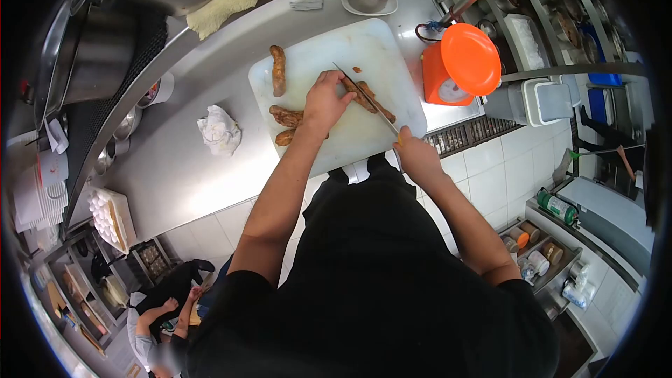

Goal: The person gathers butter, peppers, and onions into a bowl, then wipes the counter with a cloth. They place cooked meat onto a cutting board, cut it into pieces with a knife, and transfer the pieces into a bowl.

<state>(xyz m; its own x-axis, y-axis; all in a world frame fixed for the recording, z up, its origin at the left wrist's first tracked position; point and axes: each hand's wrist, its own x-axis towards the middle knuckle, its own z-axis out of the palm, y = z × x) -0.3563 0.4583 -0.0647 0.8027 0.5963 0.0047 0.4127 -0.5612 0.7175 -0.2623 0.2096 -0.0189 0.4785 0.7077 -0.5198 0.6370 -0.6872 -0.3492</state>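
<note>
Left hand pins the sausage, fingers curled; right hand grips the knife; keep those fingertips tucked back

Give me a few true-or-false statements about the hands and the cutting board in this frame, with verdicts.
1. The right hand grips a knife. True.
2. An orange scale stands beside the cutting board. True.
3. The left hand rests on the scale. False: its fingers hold down a sausage on the board.
4. The cutting board is black. False: it is white.
</note>
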